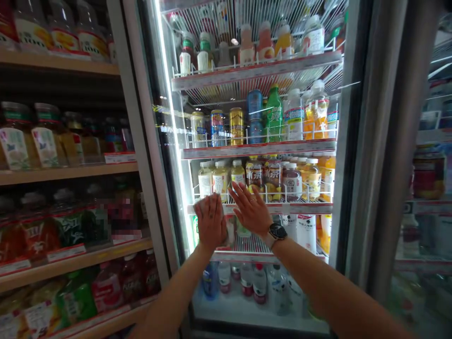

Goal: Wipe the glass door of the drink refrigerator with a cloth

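Note:
My left hand [210, 219] is raised in front of the lit drinks fridge, its fingers stretched upward and held close together. A pale blurred shape beside its thumb could be a reflection or a bottle; I cannot tell which. To its right my right hand [250, 209] is open, with straight fingers tilted up to the left and a dark watch [278, 231] on the wrist. No object shows in its grip. Nearest to both hands is the shelf edge [296, 208] with a row of tea bottles [254, 173] behind it. Whether either palm touches glass is unclear.
Higher up, a shelf holds cans [236, 126] and a green soda bottle [274, 113]. Several bottles [260, 282] stand at the fridge bottom. Open wooden shelves [67, 176] with bottled drinks are on the left. A metal frame [383, 155] borders the right.

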`<state>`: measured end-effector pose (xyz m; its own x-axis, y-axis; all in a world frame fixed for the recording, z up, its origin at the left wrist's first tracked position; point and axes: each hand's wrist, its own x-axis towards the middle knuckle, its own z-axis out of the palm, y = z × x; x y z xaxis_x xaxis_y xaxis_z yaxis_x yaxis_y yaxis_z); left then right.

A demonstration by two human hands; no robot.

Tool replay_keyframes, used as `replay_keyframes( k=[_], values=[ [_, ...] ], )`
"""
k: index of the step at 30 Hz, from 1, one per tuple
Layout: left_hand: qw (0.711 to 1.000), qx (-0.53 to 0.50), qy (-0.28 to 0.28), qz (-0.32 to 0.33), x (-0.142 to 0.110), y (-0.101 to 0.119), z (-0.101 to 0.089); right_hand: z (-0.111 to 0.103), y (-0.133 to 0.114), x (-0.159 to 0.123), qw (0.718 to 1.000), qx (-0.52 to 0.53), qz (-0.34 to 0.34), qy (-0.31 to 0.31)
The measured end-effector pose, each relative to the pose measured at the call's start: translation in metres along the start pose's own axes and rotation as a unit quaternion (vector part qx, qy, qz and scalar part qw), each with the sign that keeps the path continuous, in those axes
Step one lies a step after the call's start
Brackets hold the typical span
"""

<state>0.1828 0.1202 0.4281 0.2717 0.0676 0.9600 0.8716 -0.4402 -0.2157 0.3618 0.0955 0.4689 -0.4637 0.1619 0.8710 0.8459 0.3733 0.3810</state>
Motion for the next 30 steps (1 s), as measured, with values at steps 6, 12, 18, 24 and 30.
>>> replay_keyframes(
  k=[6,12,18,24,30],
  values=[
    [0.998,-0.057,-0.008,0.009,0.113,-0.014,-0.004,0.002,-0.003,-0.003,0.998,-0.02,0.046,0.022],
    [0.997,-0.059,0.041,0.017,0.103,-0.002,-0.001,0.005,-0.006,-0.003,0.998,-0.037,0.057,0.013],
    [0.998,0.001,0.046,-0.053,0.033,0.008,0.007,0.012,-0.022,-0.008,0.992,-0.034,0.115,0.03],
    [0.999,0.028,-0.007,-0.016,-0.046,0.019,0.011,0.017,-0.034,-0.017,0.99,-0.031,0.135,0.021],
    [1.0,0.014,-0.016,-0.014,-0.074,0.021,0.01,0.02,-0.034,-0.018,0.99,-0.048,0.13,0.039]
  ],
)
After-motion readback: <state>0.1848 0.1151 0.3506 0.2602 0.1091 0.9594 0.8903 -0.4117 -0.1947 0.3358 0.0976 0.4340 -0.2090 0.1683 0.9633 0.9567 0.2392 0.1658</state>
